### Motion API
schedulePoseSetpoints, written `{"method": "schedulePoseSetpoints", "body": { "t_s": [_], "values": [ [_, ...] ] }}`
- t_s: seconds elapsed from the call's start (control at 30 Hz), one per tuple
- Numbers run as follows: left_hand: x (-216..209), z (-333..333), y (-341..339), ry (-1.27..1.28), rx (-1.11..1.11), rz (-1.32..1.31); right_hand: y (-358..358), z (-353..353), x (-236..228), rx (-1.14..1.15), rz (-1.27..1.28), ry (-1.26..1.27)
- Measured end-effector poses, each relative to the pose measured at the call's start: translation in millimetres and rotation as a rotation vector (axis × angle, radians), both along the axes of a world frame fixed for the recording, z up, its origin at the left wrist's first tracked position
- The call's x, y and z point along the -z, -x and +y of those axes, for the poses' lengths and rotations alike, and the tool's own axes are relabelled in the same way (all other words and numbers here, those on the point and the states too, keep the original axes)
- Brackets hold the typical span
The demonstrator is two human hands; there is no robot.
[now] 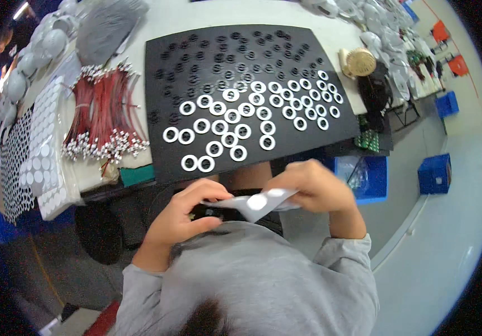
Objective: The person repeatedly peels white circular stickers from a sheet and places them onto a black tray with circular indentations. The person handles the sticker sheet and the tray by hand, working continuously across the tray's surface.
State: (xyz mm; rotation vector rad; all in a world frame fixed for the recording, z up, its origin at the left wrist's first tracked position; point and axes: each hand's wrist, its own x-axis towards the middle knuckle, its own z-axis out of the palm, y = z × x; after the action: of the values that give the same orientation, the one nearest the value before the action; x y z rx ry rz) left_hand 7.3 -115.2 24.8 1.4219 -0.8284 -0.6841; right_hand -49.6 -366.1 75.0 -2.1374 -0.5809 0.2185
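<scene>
Close to my body, below the front edge of a black board (pixel 319 144), I hold a bent white sheet (pixel 244 207) with bright white round stickers on it. My left hand (pixel 182 215) grips its left end, fingers above and thumb below. At the other end my right hand (pixel 316 187) is closed on the sheet, slightly blurred; its fingertips are partly hidden. White rings with dark centres (pixel 231 116) lie in loose rows over the nearer part of the board. Behind them sit several dark round pieces (pixel 218 57) without white rings.
Left of the board lie bundled red wires (pixel 104 109) with white connectors, and sheets of white discs (pixel 42 145). Grey domed shells (pixel 53 42) are piled at both far sides. A small beige fan (pixel 358 61) stands right of the board. Blue bins (pixel 378 179) are at the right, below table level.
</scene>
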Motion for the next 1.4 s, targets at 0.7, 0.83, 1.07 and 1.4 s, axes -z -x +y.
{"method": "schedulePoseSetpoints", "body": {
  "t_s": [0.7,0.83,1.07,1.4],
  "values": [
    [16,-7,16,0.019,0.096,0.289,332,-272,464,2.336,-0.171,-0.131],
    [14,-10,23,-0.023,0.059,0.257,288,-259,449,2.266,-0.493,-1.430],
    [15,-10,20,-0.033,0.067,0.288,268,-249,352,2.555,-0.425,-0.705],
    [5,22,4,-0.073,0.013,0.121,200,-274,246,2.006,-0.231,-0.731]
  ]
}}
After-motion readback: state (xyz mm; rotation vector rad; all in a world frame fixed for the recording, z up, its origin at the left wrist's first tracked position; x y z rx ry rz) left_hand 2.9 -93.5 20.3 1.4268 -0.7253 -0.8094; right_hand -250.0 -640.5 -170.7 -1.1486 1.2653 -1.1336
